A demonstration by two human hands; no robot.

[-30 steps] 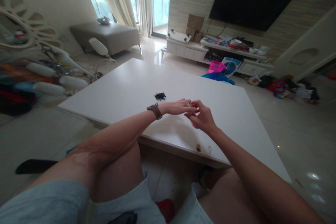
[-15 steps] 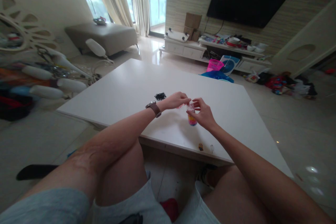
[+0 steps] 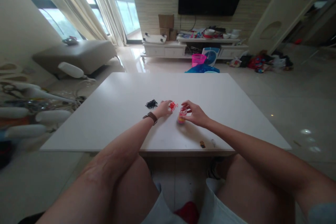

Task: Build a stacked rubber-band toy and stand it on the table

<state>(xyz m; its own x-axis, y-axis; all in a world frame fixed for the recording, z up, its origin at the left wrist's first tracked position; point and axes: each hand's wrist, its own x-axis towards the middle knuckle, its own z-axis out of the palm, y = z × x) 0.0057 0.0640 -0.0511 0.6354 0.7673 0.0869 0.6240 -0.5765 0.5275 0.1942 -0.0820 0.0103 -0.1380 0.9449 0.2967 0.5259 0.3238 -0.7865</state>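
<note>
My right hand (image 3: 196, 113) grips a small clear bottle (image 3: 181, 116) with bright pink and yellow bits inside, fingers round its side. The bottle stands slightly tilted at the table's middle; whether its base touches the tabletop I cannot tell. Just left of it lies a small pile of red bands (image 3: 173, 105). Around the pile's left side curves my left hand (image 3: 164, 108), thumb and fingers apart, wearing a brown-strapped watch on the wrist. Left of that hand is a heap of thin black bands (image 3: 151, 104).
The white table (image 3: 126, 91) spreads before my knees. By its near edge lie a small orange-and-black item (image 3: 202, 144) and a small clear piece (image 3: 213, 142). Beyond stand a pink basket (image 3: 198, 59) and a low TV cabinet (image 3: 168, 49).
My left hand has left the bottle's mouth and come down left beside the red bands. My right hand still holds the bottle. The camera view has turned right and levelled.
</note>
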